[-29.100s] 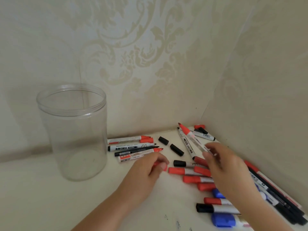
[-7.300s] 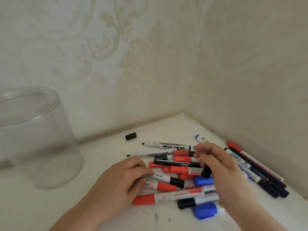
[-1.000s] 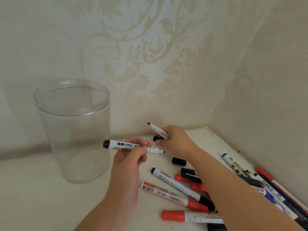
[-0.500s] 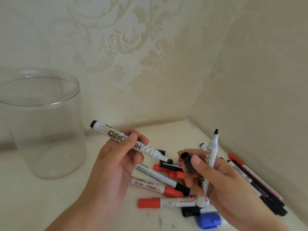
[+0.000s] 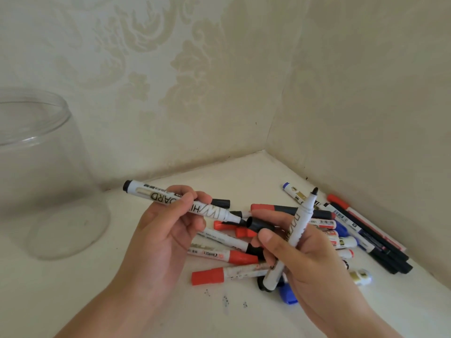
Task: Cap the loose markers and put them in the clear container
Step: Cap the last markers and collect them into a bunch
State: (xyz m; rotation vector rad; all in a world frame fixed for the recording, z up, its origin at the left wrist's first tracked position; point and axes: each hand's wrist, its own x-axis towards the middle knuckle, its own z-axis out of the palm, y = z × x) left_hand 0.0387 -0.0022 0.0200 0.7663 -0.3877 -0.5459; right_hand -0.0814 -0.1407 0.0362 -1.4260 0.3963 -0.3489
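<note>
Landmark: the clear container (image 5: pixel 44 172) stands upright at the left edge of the view, on the white worktop (image 5: pixel 73 289).
Left hand (image 5: pixel 168 230): raised above the worktop, just right of the container; its fingers (image 5: pixel 188 198) curl round a white whiteboard marker (image 5: pixel 180 203), held nearly level, bare tip pointing away from the container.
Right hand (image 5: pixel 297 250): further right of the container; thumb and forefinger pinch a black cap (image 5: pixel 258 224), its open mouth just short of the left marker's tip.
Second marker (image 5: pixel 292 236): white, uncapped, gripped by the other fingers of the right hand, black tip pointing up.
Marker pile (image 5: pixel 234 254): red, black and blue markers lie crossed on the worktop beneath both hands, well right of the container.
Walls (image 5: pixel 195 81): patterned cream wallpaper behind the container; they meet in a corner beyond the pile.
</note>
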